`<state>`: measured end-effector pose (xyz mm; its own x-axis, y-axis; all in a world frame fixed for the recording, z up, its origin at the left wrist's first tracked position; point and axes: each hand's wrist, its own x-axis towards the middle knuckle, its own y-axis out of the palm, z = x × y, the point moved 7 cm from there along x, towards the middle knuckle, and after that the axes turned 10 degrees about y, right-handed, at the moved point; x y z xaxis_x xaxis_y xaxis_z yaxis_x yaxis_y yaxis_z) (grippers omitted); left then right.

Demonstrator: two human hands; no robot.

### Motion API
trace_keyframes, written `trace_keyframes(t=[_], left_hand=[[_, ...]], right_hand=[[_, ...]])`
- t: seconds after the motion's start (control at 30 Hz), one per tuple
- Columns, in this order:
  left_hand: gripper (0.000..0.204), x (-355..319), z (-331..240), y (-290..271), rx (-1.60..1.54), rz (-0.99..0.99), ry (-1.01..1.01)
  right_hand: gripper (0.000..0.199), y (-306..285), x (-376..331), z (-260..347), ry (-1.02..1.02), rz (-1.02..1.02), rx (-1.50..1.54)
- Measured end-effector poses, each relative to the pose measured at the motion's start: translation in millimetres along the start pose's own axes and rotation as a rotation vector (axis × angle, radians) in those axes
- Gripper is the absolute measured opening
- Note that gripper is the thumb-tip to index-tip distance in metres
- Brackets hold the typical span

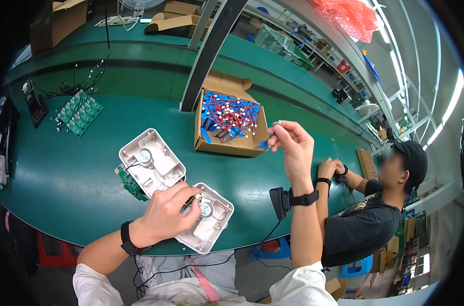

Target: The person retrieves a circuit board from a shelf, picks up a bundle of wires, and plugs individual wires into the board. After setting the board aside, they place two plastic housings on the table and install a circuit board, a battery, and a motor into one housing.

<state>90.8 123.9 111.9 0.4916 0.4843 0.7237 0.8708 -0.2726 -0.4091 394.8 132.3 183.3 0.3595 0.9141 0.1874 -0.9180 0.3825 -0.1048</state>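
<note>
Left hand (165, 217) pinched small part against near white housing half (206, 222) at worktop (63, 178) front edge. Right hand (290, 143) raised, pinching small white connector beside carton of blue cells (229, 122). Advisable: steady housing, seat part squarely.

My one view: head-worn fisheye, looking steeply down from close above the green bench (63, 168), facing forward across it. Forearms enter from the lower edge; straight edges bow toward the rim.
</note>
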Motion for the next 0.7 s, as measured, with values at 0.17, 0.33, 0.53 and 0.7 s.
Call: trace_keyframes(t=[0.17,0.33,0.53,0.7], left_hand=[[0.021,-1.5,0.3,0.9,-0.024,-0.003,-0.001],[0.023,0.6,2.1,1.2,-0.041,-0.025,0.013],[0.020,2.0,1.6,2.0,-0.021,0.027,-0.013],[0.021,-0.6,3.7,4.2,-0.030,-0.005,0.019]], right_hand=[[0.018,16.3,-33.3,30.3,0.013,0.052,0.096],[0.018,41.1,-67.5,40.3,0.092,0.193,0.164],[0.016,62.2,-93.7,28.8,0.253,0.298,0.178],[0.015,68.1,-95.9,24.4,0.249,0.302,0.164]])
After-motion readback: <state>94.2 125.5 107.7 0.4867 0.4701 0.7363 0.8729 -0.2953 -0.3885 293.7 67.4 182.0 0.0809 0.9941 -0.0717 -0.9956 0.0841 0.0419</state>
